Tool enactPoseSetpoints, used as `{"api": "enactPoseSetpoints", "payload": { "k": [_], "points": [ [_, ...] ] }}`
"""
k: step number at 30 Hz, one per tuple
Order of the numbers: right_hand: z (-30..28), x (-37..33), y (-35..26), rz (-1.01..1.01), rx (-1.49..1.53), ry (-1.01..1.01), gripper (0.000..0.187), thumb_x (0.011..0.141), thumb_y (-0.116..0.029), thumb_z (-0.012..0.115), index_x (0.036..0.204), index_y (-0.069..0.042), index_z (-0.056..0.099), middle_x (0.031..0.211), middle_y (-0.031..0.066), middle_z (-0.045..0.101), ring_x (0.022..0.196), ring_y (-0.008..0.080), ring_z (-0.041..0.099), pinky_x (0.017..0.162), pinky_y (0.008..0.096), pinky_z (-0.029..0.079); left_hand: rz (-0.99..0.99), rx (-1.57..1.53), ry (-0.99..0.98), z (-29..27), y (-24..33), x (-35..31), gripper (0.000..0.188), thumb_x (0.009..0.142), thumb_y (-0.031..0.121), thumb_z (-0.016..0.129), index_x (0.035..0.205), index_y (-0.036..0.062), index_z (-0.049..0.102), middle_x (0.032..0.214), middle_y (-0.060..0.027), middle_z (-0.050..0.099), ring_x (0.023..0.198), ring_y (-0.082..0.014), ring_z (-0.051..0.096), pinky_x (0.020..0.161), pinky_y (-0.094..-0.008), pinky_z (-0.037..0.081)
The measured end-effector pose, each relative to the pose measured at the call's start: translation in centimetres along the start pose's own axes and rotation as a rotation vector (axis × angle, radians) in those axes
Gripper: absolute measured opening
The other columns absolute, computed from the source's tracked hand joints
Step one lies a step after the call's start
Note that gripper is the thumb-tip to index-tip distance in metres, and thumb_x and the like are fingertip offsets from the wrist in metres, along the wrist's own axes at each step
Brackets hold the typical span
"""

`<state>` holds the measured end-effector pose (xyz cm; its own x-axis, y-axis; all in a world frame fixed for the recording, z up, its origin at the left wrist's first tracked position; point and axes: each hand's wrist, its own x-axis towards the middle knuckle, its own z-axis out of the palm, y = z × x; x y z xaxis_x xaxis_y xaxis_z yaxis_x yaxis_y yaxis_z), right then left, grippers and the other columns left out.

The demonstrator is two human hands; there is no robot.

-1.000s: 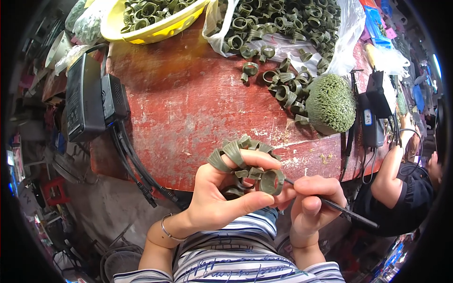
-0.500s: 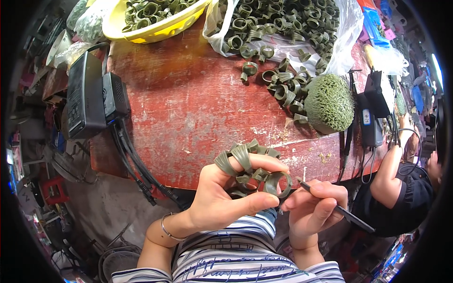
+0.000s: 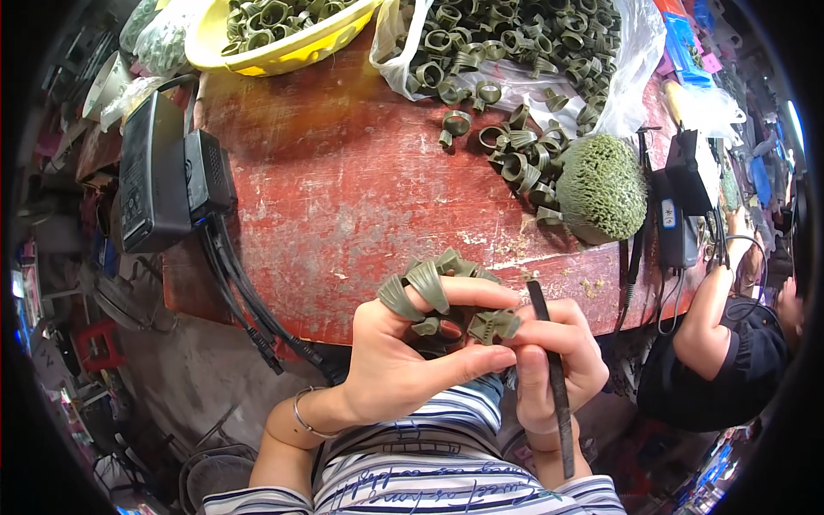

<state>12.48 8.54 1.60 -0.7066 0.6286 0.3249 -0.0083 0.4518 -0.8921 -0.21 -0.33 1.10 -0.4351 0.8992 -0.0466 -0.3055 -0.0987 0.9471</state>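
Right now the left hand (image 3: 403, 365) pinches a small green ring piece (image 3: 492, 324) between thumb and forefinger, more rings threaded on its fingers. Just to its right, the right hand (image 3: 554, 360) grips a dark tool (image 3: 554, 386), long axis near-vertical, tip beside the piece.

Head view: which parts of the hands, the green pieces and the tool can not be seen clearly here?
- Tip of the dark tool in the right hand: hidden behind the fingers.
- Green ribbed piece pinched between both hands: its shape partly covered by fingertips.
- Green rings on the left hand: their count unclear, they overlap.
- Yellow bowl: cut by the top edge.
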Motion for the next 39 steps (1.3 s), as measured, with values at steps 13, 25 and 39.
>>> {"api": "enactPoseSetpoints", "payload": {
  "k": [13, 25, 39],
  "points": [
    [0.4, -0.2, 0.3, 0.049, 0.107, -0.029, 0.013, 0.079, -0.004, 0.06, 0.089, 0.003, 0.056, 0.083, 0.0163, 0.059, 0.069, 0.02, 0.058, 0.06, 0.0283, 0.047, 0.124, -0.047, 0.048, 0.0, 0.1, -0.4, 0.039, 0.069, -0.002, 0.07, 0.105, -0.0015, 0.056, 0.097, -0.0076, 0.058, 0.088, -0.0113, 0.055, 0.073, -0.0221, 0.045],
    [0.6, 0.2, 0.5, 0.112, 0.084, 0.008, 0.014, 0.076, 0.005, 0.058, 0.09, 0.003, 0.057, 0.08, 0.0147, 0.059, 0.068, 0.0179, 0.058, 0.06, 0.0261, 0.047, 0.16, 0.112, 0.159, 0.1, 0.0, -0.4, 0.04, 0.068, -0.001, 0.071, 0.105, -0.0024, 0.056, 0.094, -0.0066, 0.058, 0.08, -0.0097, 0.057, 0.068, -0.0206, 0.046],
    [-1.6, 3.7, 6.4, -0.181, -0.85, 0.186, 0.028, 0.063, 0.007, 0.064, 0.09, 0.0, 0.061, 0.077, 0.011, 0.048, 0.067, 0.0235, 0.051, 0.055, 0.0315, 0.042, -0.126, -0.826, 0.092, -0.9, -1.4, 0.4, 0.057, 0.076, -0.004, 0.059, 0.127, 0.0065, 0.036, 0.092, -0.012, 0.055, 0.07, -0.0147, 0.057, 0.041, -0.0176, 0.039]
  ]
}}
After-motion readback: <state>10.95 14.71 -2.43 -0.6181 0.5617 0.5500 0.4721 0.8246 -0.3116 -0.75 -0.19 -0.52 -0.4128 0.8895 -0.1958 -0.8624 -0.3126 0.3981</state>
